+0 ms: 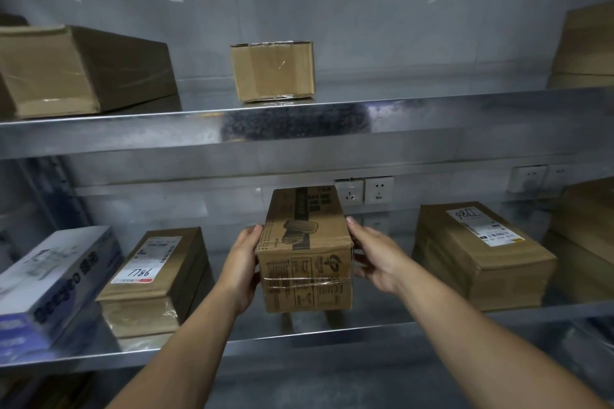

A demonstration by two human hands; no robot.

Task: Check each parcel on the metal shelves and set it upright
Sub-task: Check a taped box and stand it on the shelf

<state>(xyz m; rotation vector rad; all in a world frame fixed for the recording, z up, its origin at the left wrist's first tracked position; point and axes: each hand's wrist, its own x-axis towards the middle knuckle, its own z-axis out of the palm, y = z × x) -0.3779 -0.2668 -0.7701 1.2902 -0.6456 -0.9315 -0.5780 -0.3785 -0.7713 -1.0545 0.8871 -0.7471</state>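
The left hand and right hand gripped a printed parcel by its long sides, fingers curled round its edges, thumbs on top. Both arms reached forward, with the parcel at the middle of the lower metal shelf, beside a box marked 7786.

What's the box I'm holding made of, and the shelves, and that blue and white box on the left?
Held box: brown cardboard, matte, black print, a clear tape band round it. Shelves: metal, likely steel, its shiny front edge showing reflections. Blue and white box: probably coated paperboard, smoother, with a slight sheen.
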